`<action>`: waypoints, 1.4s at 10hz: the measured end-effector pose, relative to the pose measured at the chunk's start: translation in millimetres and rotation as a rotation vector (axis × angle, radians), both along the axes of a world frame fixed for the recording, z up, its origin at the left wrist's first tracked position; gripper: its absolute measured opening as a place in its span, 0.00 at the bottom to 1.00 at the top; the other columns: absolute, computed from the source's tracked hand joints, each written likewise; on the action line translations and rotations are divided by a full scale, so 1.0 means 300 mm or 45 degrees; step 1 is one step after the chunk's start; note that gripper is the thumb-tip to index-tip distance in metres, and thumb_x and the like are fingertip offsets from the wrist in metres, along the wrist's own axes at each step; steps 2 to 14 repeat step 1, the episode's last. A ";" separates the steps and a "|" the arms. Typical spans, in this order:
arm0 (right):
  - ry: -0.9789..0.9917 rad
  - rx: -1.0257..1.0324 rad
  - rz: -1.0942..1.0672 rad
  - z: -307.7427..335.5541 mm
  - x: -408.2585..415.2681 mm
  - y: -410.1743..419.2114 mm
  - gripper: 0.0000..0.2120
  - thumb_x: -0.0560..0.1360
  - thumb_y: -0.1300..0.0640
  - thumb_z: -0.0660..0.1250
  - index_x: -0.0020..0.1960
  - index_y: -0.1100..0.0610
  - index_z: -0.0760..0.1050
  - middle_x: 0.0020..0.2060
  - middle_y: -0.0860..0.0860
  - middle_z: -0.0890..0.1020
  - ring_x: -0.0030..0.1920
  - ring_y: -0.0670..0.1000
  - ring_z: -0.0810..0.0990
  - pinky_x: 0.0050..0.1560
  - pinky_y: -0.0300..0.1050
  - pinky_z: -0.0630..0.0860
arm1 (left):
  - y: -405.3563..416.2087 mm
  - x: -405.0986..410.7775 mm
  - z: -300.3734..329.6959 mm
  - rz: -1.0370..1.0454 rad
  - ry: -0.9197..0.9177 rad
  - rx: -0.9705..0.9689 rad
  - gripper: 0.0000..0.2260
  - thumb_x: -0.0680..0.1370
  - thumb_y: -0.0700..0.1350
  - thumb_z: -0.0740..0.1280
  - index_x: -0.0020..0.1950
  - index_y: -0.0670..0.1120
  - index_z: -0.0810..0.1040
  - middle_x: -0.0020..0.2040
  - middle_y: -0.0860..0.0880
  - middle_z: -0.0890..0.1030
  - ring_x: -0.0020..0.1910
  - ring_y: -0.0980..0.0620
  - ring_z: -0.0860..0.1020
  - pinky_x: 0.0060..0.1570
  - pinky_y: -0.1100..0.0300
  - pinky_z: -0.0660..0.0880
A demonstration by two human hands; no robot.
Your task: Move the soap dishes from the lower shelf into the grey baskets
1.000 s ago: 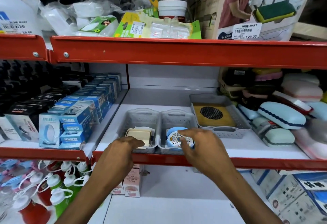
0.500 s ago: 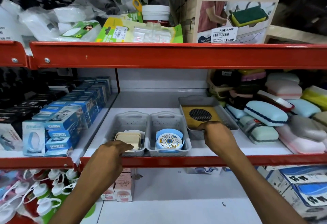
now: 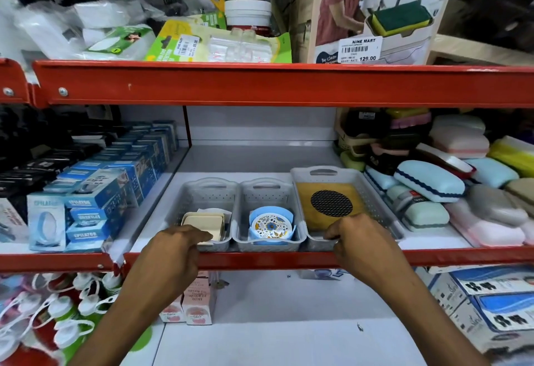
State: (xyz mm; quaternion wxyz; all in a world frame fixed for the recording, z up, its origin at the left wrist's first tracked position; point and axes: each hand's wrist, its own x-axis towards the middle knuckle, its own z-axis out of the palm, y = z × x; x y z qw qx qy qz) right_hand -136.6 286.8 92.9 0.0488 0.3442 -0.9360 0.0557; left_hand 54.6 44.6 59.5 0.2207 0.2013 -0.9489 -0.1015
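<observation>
Three grey baskets are sitting side by side along the front edge of a white shelf (image 3: 260, 160) with a red lip, each holding a soap dish. The left basket (image 3: 202, 192) is carrying a cream rectangular soap dish (image 3: 203, 221) near its front wall; the middle basket (image 3: 267, 192) is holding a round blue soap dish (image 3: 271, 225) with a floral top; the larger right basket (image 3: 372, 192), touching the middle one at its front corner, is containing a flat yellow soap dish (image 3: 312, 201) with a dark round perforated patch. The left hand (image 3: 170, 250) is resting over the front rim of the left basket, fingers curled down onto that rim just in front of the cream dish, touching the basket and not the dish. The right hand (image 3: 361, 238) is gripping the front rim of the right basket, fingers folded over the edge, the yellow dish lying just beyond the fingertips inside the basket. Stacked soap cases (image 3: 430, 181) in pale blue, green and pink are crowding the shelf's right end, while blue epilator boxes (image 3: 89, 204) are filling the neighbouring shelf to the left. Above, a soap dispenser carton (image 3: 372, 13) is standing on the upper shelf.
</observation>
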 end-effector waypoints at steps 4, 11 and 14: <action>0.009 -0.025 0.000 0.006 0.008 0.006 0.15 0.69 0.63 0.66 0.52 0.51 0.83 0.46 0.51 0.87 0.45 0.55 0.84 0.47 0.50 0.83 | 0.005 -0.002 -0.009 0.037 0.030 0.009 0.17 0.73 0.36 0.67 0.57 0.49 0.85 0.57 0.50 0.87 0.54 0.49 0.84 0.57 0.54 0.80; 0.009 -0.025 0.000 0.006 0.008 0.006 0.15 0.69 0.63 0.66 0.52 0.51 0.83 0.46 0.51 0.87 0.45 0.55 0.84 0.47 0.50 0.83 | 0.005 -0.002 -0.009 0.037 0.030 0.009 0.17 0.73 0.36 0.67 0.57 0.49 0.85 0.57 0.50 0.87 0.54 0.49 0.84 0.57 0.54 0.80; 0.009 -0.025 0.000 0.006 0.008 0.006 0.15 0.69 0.63 0.66 0.52 0.51 0.83 0.46 0.51 0.87 0.45 0.55 0.84 0.47 0.50 0.83 | 0.005 -0.002 -0.009 0.037 0.030 0.009 0.17 0.73 0.36 0.67 0.57 0.49 0.85 0.57 0.50 0.87 0.54 0.49 0.84 0.57 0.54 0.80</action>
